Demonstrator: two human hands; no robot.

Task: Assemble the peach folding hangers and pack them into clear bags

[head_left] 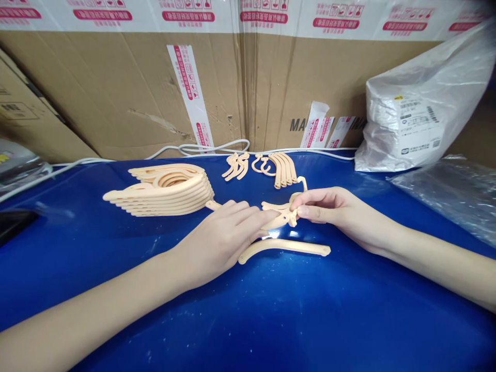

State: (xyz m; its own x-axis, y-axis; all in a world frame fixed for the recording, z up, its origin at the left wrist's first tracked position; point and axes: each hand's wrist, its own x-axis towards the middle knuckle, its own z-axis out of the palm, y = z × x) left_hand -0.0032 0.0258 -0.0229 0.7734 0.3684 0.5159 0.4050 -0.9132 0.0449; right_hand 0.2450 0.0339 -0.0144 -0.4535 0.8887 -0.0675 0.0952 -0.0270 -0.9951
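My left hand (228, 232) is closed over a cream plastic hanger arm (276, 223), holding it low above the blue table. One end of the arm sticks out past its fingertips toward my right hand. My right hand (333, 206) pinches a small cream hanger hook (303, 182) between thumb and fingers, right at that end of the arm. Fingers cover much of the joint, so I cannot tell whether the two pieces are locked together. Just in front lies a loose curved hanger arm (287, 247), touched by neither hand, though close to my left one.
A stack of folded cream hangers (166, 199) sits at the left. Behind my hands lie small hooked pieces (237, 165) and a row of arms (284, 169). A white cable (174, 150) runs along cardboard boxes (135, 93). A plastic-wrapped package (411, 119) stands back right.
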